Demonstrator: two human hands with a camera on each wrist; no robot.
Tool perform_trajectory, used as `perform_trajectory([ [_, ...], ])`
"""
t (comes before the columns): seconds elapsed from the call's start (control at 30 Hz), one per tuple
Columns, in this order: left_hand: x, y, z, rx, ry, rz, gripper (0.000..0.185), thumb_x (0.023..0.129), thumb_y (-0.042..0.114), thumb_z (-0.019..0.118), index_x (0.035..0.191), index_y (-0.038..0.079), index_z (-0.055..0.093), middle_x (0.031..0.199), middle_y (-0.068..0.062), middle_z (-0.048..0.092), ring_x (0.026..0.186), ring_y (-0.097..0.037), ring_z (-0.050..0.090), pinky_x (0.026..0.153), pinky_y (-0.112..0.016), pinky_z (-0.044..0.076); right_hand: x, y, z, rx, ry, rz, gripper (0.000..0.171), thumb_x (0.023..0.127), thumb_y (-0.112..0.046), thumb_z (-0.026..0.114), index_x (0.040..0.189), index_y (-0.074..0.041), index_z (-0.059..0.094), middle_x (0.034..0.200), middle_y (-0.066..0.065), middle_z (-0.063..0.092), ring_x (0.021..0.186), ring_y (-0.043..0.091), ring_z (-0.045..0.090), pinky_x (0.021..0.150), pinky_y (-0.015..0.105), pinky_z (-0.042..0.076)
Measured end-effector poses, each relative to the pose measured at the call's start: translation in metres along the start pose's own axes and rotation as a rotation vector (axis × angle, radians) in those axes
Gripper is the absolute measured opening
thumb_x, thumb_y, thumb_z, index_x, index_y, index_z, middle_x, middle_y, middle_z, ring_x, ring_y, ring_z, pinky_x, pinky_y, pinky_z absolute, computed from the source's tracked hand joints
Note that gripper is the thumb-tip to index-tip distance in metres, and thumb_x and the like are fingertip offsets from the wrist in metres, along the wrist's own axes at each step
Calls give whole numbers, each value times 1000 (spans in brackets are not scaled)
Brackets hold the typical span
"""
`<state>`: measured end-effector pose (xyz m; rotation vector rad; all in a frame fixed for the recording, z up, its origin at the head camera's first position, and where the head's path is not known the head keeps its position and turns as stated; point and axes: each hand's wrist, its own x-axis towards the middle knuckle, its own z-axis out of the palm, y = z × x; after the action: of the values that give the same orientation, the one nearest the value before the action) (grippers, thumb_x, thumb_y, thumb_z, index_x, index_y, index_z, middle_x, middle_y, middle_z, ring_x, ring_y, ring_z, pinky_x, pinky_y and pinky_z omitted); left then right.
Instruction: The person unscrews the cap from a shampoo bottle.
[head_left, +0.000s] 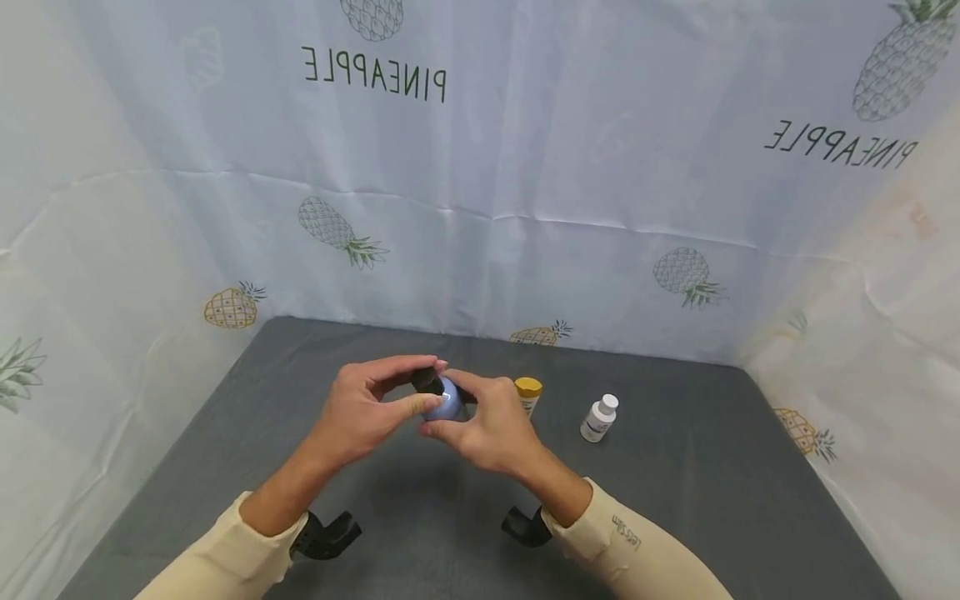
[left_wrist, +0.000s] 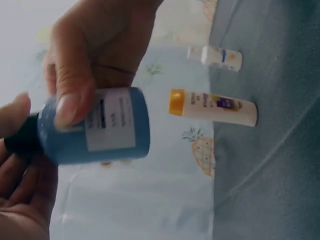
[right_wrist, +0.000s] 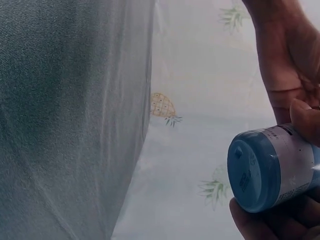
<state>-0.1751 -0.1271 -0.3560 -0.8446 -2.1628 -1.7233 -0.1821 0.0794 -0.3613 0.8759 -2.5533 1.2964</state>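
Observation:
A blue bottle [head_left: 452, 400] with a white label [left_wrist: 110, 120] and a black cap [head_left: 426, 381] is held up above the table. My left hand [head_left: 363, 410] pinches the black cap between thumb and fingers. My right hand [head_left: 497, 423] grips the body of the bottle, its thumb lying across the label side in the left wrist view. The right wrist view shows the base of the bottle [right_wrist: 250, 172] pointing toward the camera. The cap is on the bottle's neck; whether it is loosened I cannot tell.
Behind my right hand stands a white bottle with a yellow cap [head_left: 528, 387], partly hidden. A small white bottle [head_left: 598, 419] stands farther right. The dark grey table [head_left: 652, 517] is backed by a pineapple-printed curtain [head_left: 480, 275].

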Motion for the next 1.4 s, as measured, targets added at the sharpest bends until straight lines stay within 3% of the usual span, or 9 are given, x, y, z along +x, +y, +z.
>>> perform_trajectory([
  [0.1, 1, -2, -6, -62, -62, 27, 44, 90, -5, 77, 133, -3, 68, 129, -25, 72, 120, 0, 68, 104, -19, 54, 1, -1, -3, -9, -16, -10, 55, 82, -24, 91, 131, -7, 72, 114, 6, 80, 94, 17, 79, 76, 30, 65],
  [0.2, 3, -3, -9, -64, -91, 41, 42, 92, -6, 74, 133, -4, 67, 130, -28, 70, 123, 1, 67, 103, -20, 55, 2, -2, -5, -24, -25, -15, 53, 82, -25, 91, 129, -8, 72, 112, 6, 80, 92, 15, 78, 74, 23, 62],
  [0.43, 4, -4, -7, -36, -39, 15, 39, 87, -6, 79, 125, -5, 72, 121, -26, 74, 113, 3, 70, 98, -19, 57, 3, -3, -7, -32, -40, 5, 53, 82, -25, 91, 129, -7, 72, 114, 6, 79, 91, 14, 77, 73, 20, 60],
  [0.7, 4, -4, -3, -17, -7, -31, 35, 87, 0, 82, 121, 3, 75, 119, -18, 76, 109, -1, 72, 96, -20, 58, 2, -2, -7, -50, -31, 43, 55, 81, -25, 91, 129, -7, 72, 111, 7, 79, 89, 14, 76, 70, 20, 60],
  [0.93, 4, -6, -6, -69, -63, 63, 45, 87, -6, 79, 131, -1, 70, 129, -23, 72, 117, -4, 71, 101, -21, 57, 2, -3, -8, -51, -34, 29, 52, 81, -25, 91, 127, -8, 73, 108, 5, 80, 80, 9, 72, 65, 20, 56],
  [1.07, 4, -7, -8, -104, -83, 112, 43, 90, -10, 74, 132, -5, 68, 132, -13, 73, 121, -6, 70, 102, -21, 57, 2, -4, -8, -42, -45, 27, 51, 82, -25, 91, 127, -9, 73, 109, 4, 80, 83, 9, 73, 67, 20, 57],
  [1.17, 4, -8, -9, -97, -81, 115, 41, 90, -10, 73, 130, -5, 69, 130, -8, 74, 120, -3, 70, 100, -21, 57, 2, -4, -8, -34, -50, 31, 51, 82, -25, 90, 128, -9, 73, 110, 4, 80, 85, 10, 73, 69, 20, 58],
  [1.33, 3, -7, -9, -52, -51, 104, 38, 87, -11, 76, 124, -5, 72, 122, -23, 74, 113, -2, 72, 97, -21, 59, 2, -5, -8, -32, -47, 33, 51, 82, -24, 91, 127, -9, 73, 111, 4, 79, 87, 11, 74, 70, 20, 59],
  [1.4, 4, -5, -8, -43, -37, 82, 36, 86, -9, 78, 121, -3, 73, 119, -24, 73, 109, -3, 72, 96, -21, 60, 2, -5, -8, -35, -44, 32, 50, 81, -24, 91, 125, -9, 74, 109, 4, 79, 86, 11, 74, 69, 20, 59],
])
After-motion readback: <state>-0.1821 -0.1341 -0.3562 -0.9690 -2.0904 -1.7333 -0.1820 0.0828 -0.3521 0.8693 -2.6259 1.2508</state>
